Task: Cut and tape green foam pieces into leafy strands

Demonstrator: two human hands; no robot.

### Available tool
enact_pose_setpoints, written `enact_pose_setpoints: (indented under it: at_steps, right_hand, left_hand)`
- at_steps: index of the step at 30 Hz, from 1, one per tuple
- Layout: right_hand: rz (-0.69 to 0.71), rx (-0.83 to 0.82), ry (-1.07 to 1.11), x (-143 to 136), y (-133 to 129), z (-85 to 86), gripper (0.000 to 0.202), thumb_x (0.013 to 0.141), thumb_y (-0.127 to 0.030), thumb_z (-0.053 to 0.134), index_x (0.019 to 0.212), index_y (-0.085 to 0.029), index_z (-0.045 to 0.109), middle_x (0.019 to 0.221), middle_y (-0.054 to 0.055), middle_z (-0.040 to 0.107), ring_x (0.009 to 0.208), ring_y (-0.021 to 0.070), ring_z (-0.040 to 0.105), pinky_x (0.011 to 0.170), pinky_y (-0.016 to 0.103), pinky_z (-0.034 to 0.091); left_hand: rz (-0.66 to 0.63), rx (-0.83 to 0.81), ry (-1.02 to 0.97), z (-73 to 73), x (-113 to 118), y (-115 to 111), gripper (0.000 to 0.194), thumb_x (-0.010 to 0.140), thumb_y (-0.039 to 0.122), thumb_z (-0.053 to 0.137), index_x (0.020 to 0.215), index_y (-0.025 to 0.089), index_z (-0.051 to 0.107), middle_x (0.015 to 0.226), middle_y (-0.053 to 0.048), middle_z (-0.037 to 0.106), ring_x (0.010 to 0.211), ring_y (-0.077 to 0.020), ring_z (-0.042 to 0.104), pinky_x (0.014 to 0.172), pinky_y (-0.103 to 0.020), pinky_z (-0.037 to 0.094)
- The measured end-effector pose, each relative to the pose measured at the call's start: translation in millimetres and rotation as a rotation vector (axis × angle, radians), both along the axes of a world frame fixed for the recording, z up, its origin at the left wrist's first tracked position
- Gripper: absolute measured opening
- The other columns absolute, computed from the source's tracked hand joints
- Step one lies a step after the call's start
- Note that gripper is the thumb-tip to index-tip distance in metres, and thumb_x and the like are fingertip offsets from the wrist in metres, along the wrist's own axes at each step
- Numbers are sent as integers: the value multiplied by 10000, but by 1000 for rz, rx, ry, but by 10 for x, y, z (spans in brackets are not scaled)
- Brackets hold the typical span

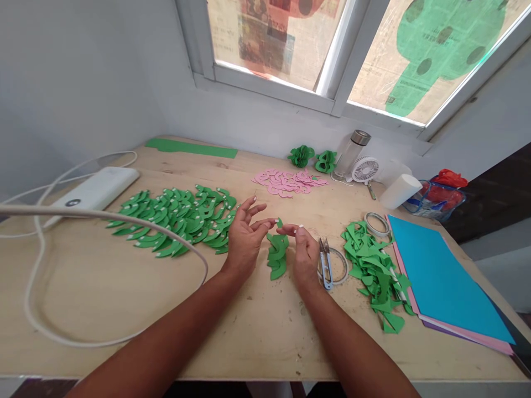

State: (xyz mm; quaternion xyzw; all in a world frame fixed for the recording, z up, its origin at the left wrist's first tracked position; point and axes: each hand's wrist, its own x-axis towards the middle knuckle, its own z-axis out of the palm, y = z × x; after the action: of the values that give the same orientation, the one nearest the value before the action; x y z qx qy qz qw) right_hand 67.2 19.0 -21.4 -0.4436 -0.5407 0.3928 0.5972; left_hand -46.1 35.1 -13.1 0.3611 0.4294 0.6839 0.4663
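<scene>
Between my hands a small green paper piece (pixel 279 223) stands up at the fingertips. My left hand (pixel 245 239) pinches it from the left, its other fingers raised and apart. From the right, the index finger of my right hand (pixel 306 253) reaches to the same piece, and its thumb lies against that finger. Just below, a short stack of curved green paper cutouts (pixel 277 257) lies on the table, partly under the fingers. Thread snips (pixel 326 265) lie right of my right hand, over a tape roll (pixel 341 266).
Green curved cutouts with white tabs (pixel 178 218) spread at left, near a power bank (pixel 95 190) and a looping cable (pixel 124 214). Pink cutouts (pixel 290 182), a bottle (pixel 352 155) and a small fan (pixel 365 169) stand behind. Green scraps (pixel 375 271) and coloured sheets (pixel 443 276) lie right.
</scene>
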Motion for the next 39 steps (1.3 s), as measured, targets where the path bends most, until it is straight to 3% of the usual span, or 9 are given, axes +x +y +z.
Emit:
enact_pose_setpoints:
  at_steps: [24,31,39]
  right_hand:
    - [64,30,-16,-11,-4,10,398,914,-462,407,851,-191,692,839,73,703,865,222,639,841,401,480]
    - [66,41,-9,-3,-26,42,398,912,-462,414,862,-185,695,820,72,709,906,230,640,858,400,479]
    - [84,77,-4,-2,-49,91,379,920,-419,408,864,-188,703,855,75,715,921,230,644,850,379,480]
  left_hand:
    - [-26,1,53,-14,5,-3,603,667,127,667,1225,236,467,1224,-89,534,704,-85,647,795,-303,548]
    - [-14,88,245,-48,7,-22,594,712,123,583,1278,251,455,1258,-82,524,750,-101,661,725,-263,540]
    - [51,199,555,-61,0,-69,567,780,116,488,1321,274,425,1291,-82,526,792,-134,666,800,-332,537]
